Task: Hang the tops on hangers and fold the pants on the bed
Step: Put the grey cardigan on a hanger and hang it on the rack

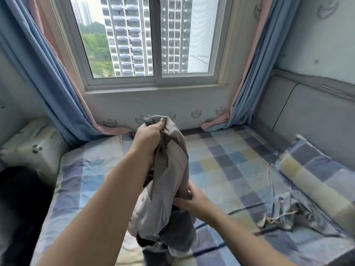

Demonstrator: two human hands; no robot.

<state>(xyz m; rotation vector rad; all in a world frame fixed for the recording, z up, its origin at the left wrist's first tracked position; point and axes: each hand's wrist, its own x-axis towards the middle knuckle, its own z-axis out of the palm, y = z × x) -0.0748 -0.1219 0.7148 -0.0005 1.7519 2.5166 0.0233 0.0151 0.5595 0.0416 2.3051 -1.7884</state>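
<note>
A grey-brown garment [171, 166] hangs bunched above the bed [230, 166]. My left hand [151, 135] grips its top end, arm stretched forward and raised. My right hand [192, 200] holds the garment lower down, thumb on the cloth. Its lower end merges into a small heap of grey and dark clothes [169, 239] on the bed near the front edge. I cannot tell whether the garment is a top or pants. A crumpled blue-grey garment with drawstrings [284, 212] lies on the bed at the right. No hanger is in view.
The bed has a checked blue, yellow and grey sheet. A matching pillow [315, 173] lies along the padded headboard [307, 120] at the right. Window and blue-pink curtains [48, 77] stand behind the bed. A dark shape [21, 208] sits at the left edge.
</note>
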